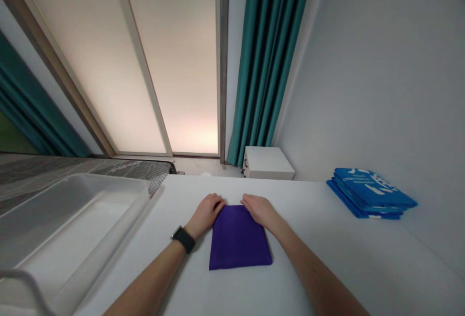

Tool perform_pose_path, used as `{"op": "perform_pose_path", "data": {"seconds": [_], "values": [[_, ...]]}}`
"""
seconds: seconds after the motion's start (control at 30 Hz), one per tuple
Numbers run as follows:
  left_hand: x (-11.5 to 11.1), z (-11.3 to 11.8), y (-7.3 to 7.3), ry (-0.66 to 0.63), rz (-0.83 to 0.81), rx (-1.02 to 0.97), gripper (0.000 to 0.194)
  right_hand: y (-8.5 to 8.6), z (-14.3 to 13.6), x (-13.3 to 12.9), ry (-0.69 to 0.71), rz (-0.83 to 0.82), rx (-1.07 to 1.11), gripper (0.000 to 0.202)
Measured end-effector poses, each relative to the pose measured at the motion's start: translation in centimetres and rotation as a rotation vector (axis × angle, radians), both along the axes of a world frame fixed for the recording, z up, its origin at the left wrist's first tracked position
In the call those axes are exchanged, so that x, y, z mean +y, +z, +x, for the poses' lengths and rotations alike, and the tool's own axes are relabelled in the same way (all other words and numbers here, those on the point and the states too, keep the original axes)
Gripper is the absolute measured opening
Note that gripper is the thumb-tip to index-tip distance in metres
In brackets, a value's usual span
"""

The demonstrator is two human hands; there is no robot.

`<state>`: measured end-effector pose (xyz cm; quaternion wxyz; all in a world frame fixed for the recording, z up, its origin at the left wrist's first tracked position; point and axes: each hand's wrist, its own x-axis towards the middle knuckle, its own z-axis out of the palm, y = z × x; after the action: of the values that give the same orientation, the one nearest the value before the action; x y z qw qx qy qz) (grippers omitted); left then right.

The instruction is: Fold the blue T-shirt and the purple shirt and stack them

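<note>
A flat, folded purple cloth lies on the white table in front of me. At its far left corner, my left hand is closed with the fingers curled against the edge; a black watch is on that wrist. My right hand is closed over the far right corner, its fingers bent down along the edge. Both hands touch the cloth, and their fingertips are partly hidden.
A folded stack of blue printed sheets or bags sits at the table's right, by the wall. To the left stands a translucent plastic bin. Beyond the table are a small white cabinet and a green curtain.
</note>
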<state>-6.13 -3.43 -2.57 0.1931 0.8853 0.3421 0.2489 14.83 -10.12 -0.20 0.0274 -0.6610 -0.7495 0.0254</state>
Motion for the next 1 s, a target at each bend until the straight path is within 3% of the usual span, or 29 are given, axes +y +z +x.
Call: {"op": "perform_pose_path", "data": {"seconds": [0.27, 0.4, 0.57, 0.7, 0.77, 0.87, 1.0], "values": [[0.1, -0.6, 0.8, 0.078, -0.068, -0.039, 0.035, -0.4, 0.1, 0.3, -0.045, 0.049, -0.034, 0.032], [-0.3, -0.5, 0.8, 0.047, -0.019, -0.013, 0.034, -0.3, -0.3, 0.3, -0.093, 0.048, -0.017, 0.031], [0.0, -0.4, 0.2, 0.017, 0.009, 0.006, 0.030, 1.9, -1.2, -0.7, -0.149, 0.117, -0.058, 0.034], [0.2, -0.4, -0.2, 0.021, 0.036, 0.032, 0.028, 3.8, -4.0, -3.3, -0.126, 0.191, -0.037, 0.038], [0.2, -0.3, -0.4, 0.025, 0.060, 0.040, 0.028, 3.4, -5.8, -4.9, -0.085, 0.193, 0.020, 0.042], [0.1, -0.2, -0.4, 0.023, 0.092, 0.055, 0.028, 1.5, -7.5, -6.8, -0.028, 0.180, 0.079, 0.056], [-0.1, -0.2, -0.2, 0.039, 0.106, 0.071, 0.027, -1.0, -7.3, -7.6, 0.037, 0.139, 0.105, 0.067]]}}
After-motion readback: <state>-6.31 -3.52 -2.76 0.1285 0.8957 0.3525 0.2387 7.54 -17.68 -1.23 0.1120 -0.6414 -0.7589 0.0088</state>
